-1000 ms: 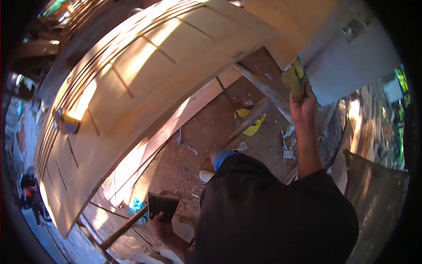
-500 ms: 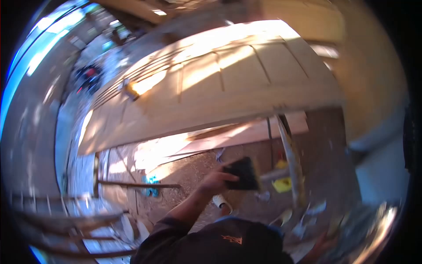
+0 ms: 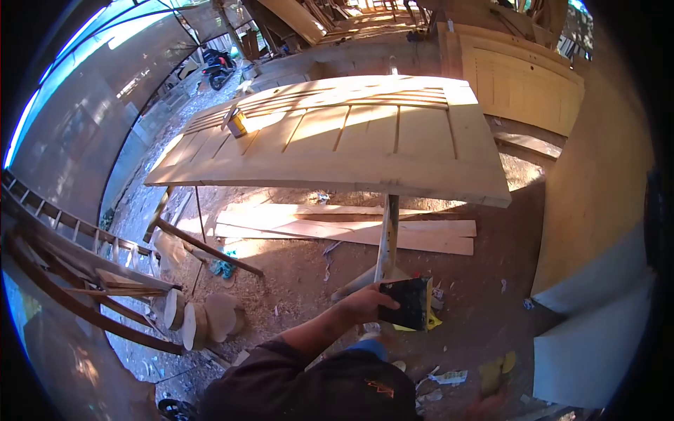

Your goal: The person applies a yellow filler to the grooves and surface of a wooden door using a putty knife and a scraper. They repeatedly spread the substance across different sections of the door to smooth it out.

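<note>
My left hand (image 3: 365, 302) is closed on the edge of a dark flat rectangular board (image 3: 406, 303) with a pale far edge, held in front of my body above the floor. My right hand (image 3: 484, 405) is low at the right and smeared by motion. A blurred yellowish thing (image 3: 497, 372) sits at its fingers and seems to be held; its kind does not show. Beyond my hands a wooden door panel (image 3: 316, 158) with grooves lies flat on wooden supports. A yellow tin (image 3: 236, 125) stands on it, toward the left, with a flat piece at its top.
Pale planks (image 3: 421, 235) lie on the ground beneath the panel. A support leg (image 3: 388, 238) stands just beyond my left hand. Large wooden sheets (image 3: 597, 189) lean at the right. Round wood pieces (image 3: 217, 316) and a ladder (image 3: 70, 221) are at the left. Farther back is a motorcycle (image 3: 219, 67).
My view has turned and steadied, so the door panel now sits farther left and higher. My left hand still holds the dark board. My right hand has shifted left in view.
</note>
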`<state>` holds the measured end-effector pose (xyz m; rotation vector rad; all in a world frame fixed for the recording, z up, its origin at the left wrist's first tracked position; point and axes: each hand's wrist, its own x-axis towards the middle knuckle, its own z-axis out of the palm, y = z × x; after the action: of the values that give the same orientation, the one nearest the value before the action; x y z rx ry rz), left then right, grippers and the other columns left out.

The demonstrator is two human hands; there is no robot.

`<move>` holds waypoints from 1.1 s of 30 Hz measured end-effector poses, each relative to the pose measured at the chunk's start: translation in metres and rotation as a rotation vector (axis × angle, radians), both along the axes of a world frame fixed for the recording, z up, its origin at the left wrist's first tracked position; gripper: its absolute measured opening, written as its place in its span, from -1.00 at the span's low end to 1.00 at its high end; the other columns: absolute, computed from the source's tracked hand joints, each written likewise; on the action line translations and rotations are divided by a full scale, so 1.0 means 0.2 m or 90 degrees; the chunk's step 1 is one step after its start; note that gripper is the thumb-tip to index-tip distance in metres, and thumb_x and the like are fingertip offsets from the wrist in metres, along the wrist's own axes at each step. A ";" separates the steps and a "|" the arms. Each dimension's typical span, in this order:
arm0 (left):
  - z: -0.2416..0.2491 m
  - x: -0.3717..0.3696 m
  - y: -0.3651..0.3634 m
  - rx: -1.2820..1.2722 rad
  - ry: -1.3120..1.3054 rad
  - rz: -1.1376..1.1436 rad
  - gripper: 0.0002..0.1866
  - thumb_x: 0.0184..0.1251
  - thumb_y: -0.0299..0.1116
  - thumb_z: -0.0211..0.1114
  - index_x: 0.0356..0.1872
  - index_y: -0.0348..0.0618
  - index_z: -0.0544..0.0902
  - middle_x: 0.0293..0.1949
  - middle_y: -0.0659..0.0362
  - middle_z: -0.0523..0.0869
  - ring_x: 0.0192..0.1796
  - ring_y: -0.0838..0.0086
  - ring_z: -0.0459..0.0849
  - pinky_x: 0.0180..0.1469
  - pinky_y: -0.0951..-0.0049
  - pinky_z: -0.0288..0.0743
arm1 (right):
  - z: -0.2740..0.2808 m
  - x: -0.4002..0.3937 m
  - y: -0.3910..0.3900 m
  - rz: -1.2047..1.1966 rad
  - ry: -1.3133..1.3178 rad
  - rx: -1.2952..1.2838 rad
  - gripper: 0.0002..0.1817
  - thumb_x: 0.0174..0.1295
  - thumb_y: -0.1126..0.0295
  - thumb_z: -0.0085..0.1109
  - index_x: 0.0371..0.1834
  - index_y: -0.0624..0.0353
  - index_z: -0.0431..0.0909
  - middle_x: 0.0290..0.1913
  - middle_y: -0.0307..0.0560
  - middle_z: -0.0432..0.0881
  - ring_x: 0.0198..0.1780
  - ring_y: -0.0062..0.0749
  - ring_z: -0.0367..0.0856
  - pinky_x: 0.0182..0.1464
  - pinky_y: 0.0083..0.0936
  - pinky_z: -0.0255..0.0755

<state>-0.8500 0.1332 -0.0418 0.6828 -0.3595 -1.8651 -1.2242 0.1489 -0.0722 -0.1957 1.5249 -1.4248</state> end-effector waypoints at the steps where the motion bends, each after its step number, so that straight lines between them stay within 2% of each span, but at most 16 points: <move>1: 0.00 -0.01 -0.01 0.001 -0.009 0.014 -0.34 -0.02 -0.79 0.07 0.25 -0.32 0.32 0.05 -0.01 0.58 0.11 0.24 0.57 0.21 0.21 0.43 | -0.03 0.00 -0.04 0.043 -0.028 -0.052 -0.42 0.34 0.09 -0.06 0.25 0.35 0.26 0.25 0.06 0.38 0.25 -0.08 0.35 0.33 -0.18 0.18; 5: 0.05 -0.06 -0.04 -0.023 0.007 0.064 -0.38 0.03 -0.76 0.05 0.23 -0.28 0.35 0.04 0.01 0.59 0.08 0.24 0.60 0.18 0.26 0.45 | -0.27 -0.01 -0.16 0.218 -0.115 -0.238 -0.43 0.33 0.14 -0.04 0.27 0.32 0.22 0.23 0.11 0.38 0.21 -0.07 0.40 0.27 -0.16 0.26; 7: -0.01 -0.06 -0.09 -0.046 0.011 0.084 -0.39 0.02 -0.76 0.08 0.23 -0.28 0.36 0.03 0.02 0.60 0.05 0.25 0.61 0.16 0.27 0.47 | -0.17 0.02 -0.24 0.278 -0.179 -0.261 -0.44 0.33 0.13 -0.05 0.27 0.30 0.23 0.20 0.12 0.40 0.19 -0.08 0.42 0.25 -0.15 0.28; 9: -0.04 -0.05 -0.13 0.004 -0.032 0.163 -0.40 -0.01 -0.77 0.10 0.19 -0.34 0.39 0.01 -0.02 0.60 0.05 0.20 0.61 0.18 0.20 0.46 | -0.01 0.16 -0.35 0.289 -0.268 -0.205 -0.44 0.34 0.10 -0.07 0.26 0.28 0.27 0.16 0.10 0.45 0.17 -0.10 0.44 0.25 -0.14 0.28; 11: -0.13 -0.05 -0.16 0.057 -0.080 0.208 -0.42 -0.07 -0.73 0.17 0.14 -0.40 0.44 -0.02 -0.03 0.63 0.01 0.19 0.63 0.15 0.18 0.48 | -0.09 0.12 -0.47 0.349 -0.353 -0.232 -0.47 0.38 0.06 -0.17 0.24 0.23 0.32 0.12 0.01 0.51 0.13 -0.20 0.49 0.21 -0.17 0.33; 12: -0.18 0.00 -0.17 0.059 -0.102 0.188 -0.41 -0.04 -0.68 0.21 0.16 -0.31 0.44 -0.12 0.03 0.66 -0.08 0.26 0.66 0.04 0.27 0.56 | -0.08 0.09 -0.51 0.343 -0.331 -0.194 -0.47 0.38 0.06 -0.18 0.25 0.22 0.31 0.15 0.00 0.48 0.14 -0.21 0.48 0.21 -0.22 0.34; 14: -0.11 0.01 -0.21 0.075 -0.137 0.269 -0.41 -0.08 -0.64 0.16 0.14 -0.42 0.42 -0.07 -0.07 0.63 -0.04 0.13 0.64 0.10 0.16 0.52 | -0.03 0.01 -0.57 0.306 -0.299 -0.183 -0.50 0.40 0.08 -0.19 0.23 0.21 0.33 0.16 -0.02 0.48 0.16 -0.23 0.47 0.22 -0.25 0.33; 15: -0.10 -0.01 -0.23 0.030 -0.036 0.288 -0.41 -0.06 -0.65 0.11 0.15 -0.47 0.38 -0.01 -0.13 0.59 0.03 0.08 0.61 0.16 0.12 0.48 | -0.04 -0.06 -0.59 0.279 -0.255 -0.175 -0.52 0.40 0.09 -0.19 0.22 0.20 0.33 0.16 -0.02 0.48 0.17 -0.23 0.47 0.22 -0.25 0.32; 16: -0.08 -0.02 -0.26 0.010 -0.011 0.310 -0.41 -0.05 -0.66 0.09 0.16 -0.47 0.36 0.03 -0.16 0.56 0.08 0.05 0.58 0.19 0.08 0.44 | -0.01 -0.11 -0.60 0.262 -0.227 -0.166 -0.52 0.41 0.10 -0.20 0.22 0.21 0.33 0.16 -0.02 0.48 0.17 -0.24 0.46 0.22 -0.25 0.32; 21: -0.17 0.03 -0.34 0.043 -0.060 0.361 -0.45 0.01 -0.65 0.09 0.15 -0.46 0.37 0.02 -0.14 0.58 0.07 0.07 0.59 0.18 0.09 0.45 | -0.05 -0.17 -0.82 0.279 -0.230 -0.128 -0.53 0.43 0.14 -0.23 0.25 0.21 0.29 0.17 -0.01 0.47 0.18 -0.21 0.45 0.23 -0.24 0.32; 25: -0.12 -0.09 -0.44 0.041 -0.094 0.420 -0.43 -0.02 -0.67 0.10 0.16 -0.44 0.37 0.03 -0.11 0.58 0.08 0.11 0.59 0.18 0.13 0.45 | -0.09 -0.10 -1.07 0.366 -0.240 -0.129 -0.43 0.40 0.03 -0.23 0.27 0.29 0.25 0.17 0.08 0.46 0.17 -0.12 0.46 0.21 -0.18 0.34; 27: -0.08 -0.16 -0.52 0.086 -0.116 0.440 -0.42 -0.04 -0.70 0.08 0.16 -0.43 0.37 0.04 -0.10 0.58 0.08 0.10 0.59 0.18 0.12 0.45 | -0.13 -0.07 -1.24 0.425 -0.348 -0.123 -0.42 0.40 0.01 -0.23 0.24 0.30 0.26 0.16 0.11 0.46 0.15 -0.10 0.48 0.20 -0.17 0.36; 29: 0.00 -0.33 -0.57 0.119 -0.097 0.460 -0.39 -0.08 -0.75 0.05 0.17 -0.40 0.37 0.03 -0.09 0.58 0.08 0.11 0.59 0.18 0.12 0.46 | -0.24 -0.08 -1.45 0.520 -0.442 -0.133 -0.48 0.39 0.09 -0.17 0.23 0.27 0.30 0.14 0.03 0.50 0.15 -0.17 0.49 0.21 -0.19 0.35; 31: 0.08 -0.56 -0.67 0.112 -0.168 0.527 -0.39 -0.07 -0.75 0.05 0.17 -0.38 0.39 0.01 -0.07 0.59 0.07 0.14 0.60 0.17 0.15 0.47 | -0.13 0.01 -1.63 0.527 -0.361 -0.117 -0.56 0.39 0.15 -0.11 0.15 0.28 0.35 0.05 0.02 0.55 0.07 -0.23 0.56 0.12 -0.28 0.45; 33: 0.15 -0.76 -0.76 0.113 -0.305 0.542 -0.40 -0.04 -0.74 0.07 0.18 -0.37 0.38 0.04 -0.06 0.58 0.09 0.17 0.58 0.19 0.24 0.44 | -0.08 0.03 -1.78 0.587 -0.364 -0.108 -0.61 0.39 0.19 -0.09 0.10 0.28 0.37 0.01 0.01 0.57 0.02 -0.28 0.59 0.06 -0.35 0.50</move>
<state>-1.0030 -0.0188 -0.0108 1.1859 -0.1562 -0.9191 -1.2172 -0.2067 -0.0889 -0.4745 0.6728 -0.7509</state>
